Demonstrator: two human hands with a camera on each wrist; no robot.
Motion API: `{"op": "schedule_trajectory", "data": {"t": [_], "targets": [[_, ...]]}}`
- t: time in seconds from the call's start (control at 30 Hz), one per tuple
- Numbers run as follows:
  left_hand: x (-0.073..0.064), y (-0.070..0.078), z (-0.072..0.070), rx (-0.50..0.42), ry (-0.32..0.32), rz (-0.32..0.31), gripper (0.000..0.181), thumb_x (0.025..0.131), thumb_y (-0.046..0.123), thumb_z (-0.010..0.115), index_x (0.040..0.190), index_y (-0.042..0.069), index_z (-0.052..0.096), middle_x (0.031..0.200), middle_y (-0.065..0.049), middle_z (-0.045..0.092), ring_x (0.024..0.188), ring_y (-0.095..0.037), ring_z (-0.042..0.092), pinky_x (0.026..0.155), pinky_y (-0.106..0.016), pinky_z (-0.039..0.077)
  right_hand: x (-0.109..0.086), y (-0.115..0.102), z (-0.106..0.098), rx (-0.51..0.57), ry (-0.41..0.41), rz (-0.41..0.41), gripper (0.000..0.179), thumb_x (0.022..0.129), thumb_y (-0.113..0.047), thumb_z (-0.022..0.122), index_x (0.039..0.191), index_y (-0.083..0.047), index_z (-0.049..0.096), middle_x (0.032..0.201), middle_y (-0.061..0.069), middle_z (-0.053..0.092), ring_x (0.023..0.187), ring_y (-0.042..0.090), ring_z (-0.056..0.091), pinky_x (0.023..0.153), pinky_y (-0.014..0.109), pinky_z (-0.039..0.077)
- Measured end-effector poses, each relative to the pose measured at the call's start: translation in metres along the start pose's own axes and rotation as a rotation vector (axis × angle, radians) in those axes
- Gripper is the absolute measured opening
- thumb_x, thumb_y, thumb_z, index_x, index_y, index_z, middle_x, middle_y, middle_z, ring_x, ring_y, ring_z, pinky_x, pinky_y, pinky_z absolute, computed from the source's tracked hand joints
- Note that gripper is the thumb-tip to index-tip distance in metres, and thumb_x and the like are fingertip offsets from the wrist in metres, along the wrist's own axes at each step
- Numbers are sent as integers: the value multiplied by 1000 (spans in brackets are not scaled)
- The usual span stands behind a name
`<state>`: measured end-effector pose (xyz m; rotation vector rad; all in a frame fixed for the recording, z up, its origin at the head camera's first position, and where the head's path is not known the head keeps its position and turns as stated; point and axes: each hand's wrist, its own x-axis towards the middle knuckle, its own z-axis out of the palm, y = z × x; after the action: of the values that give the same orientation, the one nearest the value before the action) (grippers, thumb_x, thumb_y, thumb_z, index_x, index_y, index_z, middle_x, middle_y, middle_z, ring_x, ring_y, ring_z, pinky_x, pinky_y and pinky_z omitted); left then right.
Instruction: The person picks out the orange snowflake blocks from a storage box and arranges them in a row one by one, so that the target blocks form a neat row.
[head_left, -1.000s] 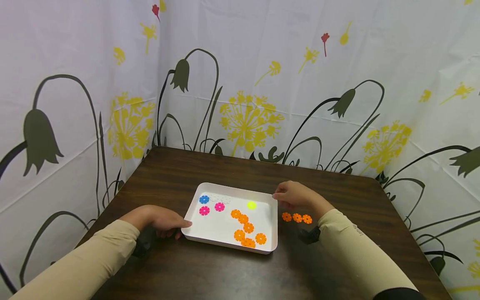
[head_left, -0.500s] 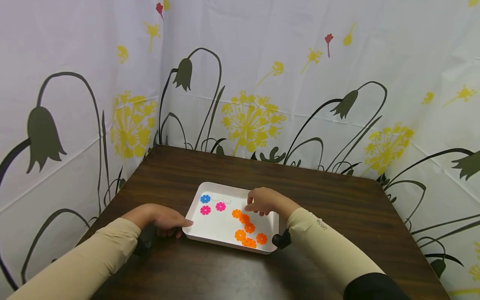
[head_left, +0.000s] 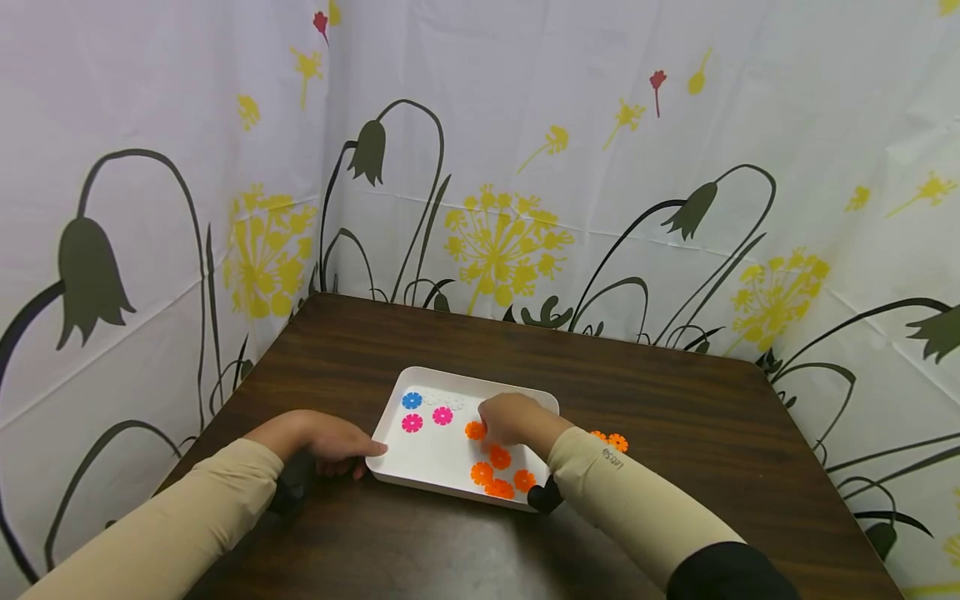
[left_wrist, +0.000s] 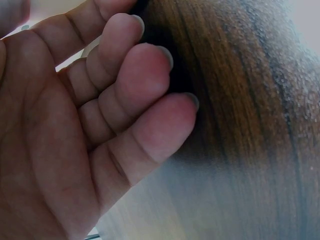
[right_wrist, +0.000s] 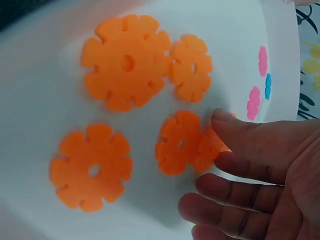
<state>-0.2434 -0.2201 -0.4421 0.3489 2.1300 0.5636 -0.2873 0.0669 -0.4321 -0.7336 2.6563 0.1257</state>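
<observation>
A white tray [head_left: 420, 467] lies on the table, with flower-shaped plastic discs in it. My left hand [head_left: 337, 442] grips its left front corner, thumb over the rim and fingers outside; the left wrist view shows those fingers [left_wrist: 150, 120] curled above the wood. My right hand [head_left: 513, 419] reaches down inside the tray's right part. In the right wrist view its thumb and forefinger stand apart at an orange disc [right_wrist: 212, 145] that they partly cover. Nearby lie more orange discs [right_wrist: 92, 167]. A yellow-green edge peeks out below the right fingers.
Two pink discs [head_left: 442, 416], a blue disc [head_left: 412, 401] and several clear discs [head_left: 444, 402] are in the tray's back left. Orange discs [head_left: 617, 442] lie on the brown table [head_left: 405, 550] to the right, partly behind the right sleeve. A flower-printed curtain [head_left: 495, 125] hangs behind.
My right hand has moved left from the tray's right rim and down among the orange discs, covering the yellow disc's place. My left hand has stayed at its corner.
</observation>
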Motion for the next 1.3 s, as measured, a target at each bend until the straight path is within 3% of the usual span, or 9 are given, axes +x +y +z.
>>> {"op": "schedule_trajectory", "data": {"t": [0.3,0.47,0.9,1.3], "targets": [[2,2,1,1,0,-1,49,102,50,39,89,10,64,78,-4,58,69,-18,54,64,-33,48,-2,1,5,56,5,12,22,83,-26,76,86,-18,55,72,-3,58,65,16,56,64,28,46],[2,2,1,1,0,-1,49,101,51,39,89,11,65,78,-4,58,68,-18,54,64,-32,48,-5,10,2,226,-23,23,20,86,-19,76,90,-16,56,73,1,62,59,19,66,59,27,50],[-1,4,1,14,10,1,49,102,50,39,89,10,64,79,-5,58,69,-18,54,64,-33,48,-20,61,-5,756,-3,-17,8,92,-10,67,98,-4,66,85,14,72,69,27,73,59,32,57],[-2,5,1,7,12,-13,50,102,51,39,89,11,64,78,-3,57,68,-17,53,64,-31,47,-47,104,-2,985,14,9,15,95,-14,63,102,-1,61,88,16,72,72,29,73,66,41,58]]}}
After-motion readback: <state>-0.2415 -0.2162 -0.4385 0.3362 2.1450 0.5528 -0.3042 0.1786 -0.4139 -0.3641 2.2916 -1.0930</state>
